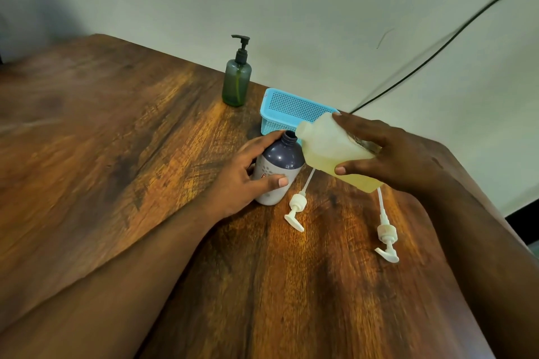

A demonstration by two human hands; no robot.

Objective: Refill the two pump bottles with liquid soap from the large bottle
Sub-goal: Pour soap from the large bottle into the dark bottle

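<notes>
Head view: hands grasp purple bottle [278,167] and soap jug [332,148]; loose pumps [296,208], basket [287,112] crowd nearby.

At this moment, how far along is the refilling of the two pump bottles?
Done: two white pump heads lie unscrewed on the wooden table. In hand: the left hand steadies the open dark purple bottle while the right hand tips the translucent large bottle of yellow soap at its neck; no stream is visible. Left: the green pump bottle stands capped by the wall.
</notes>
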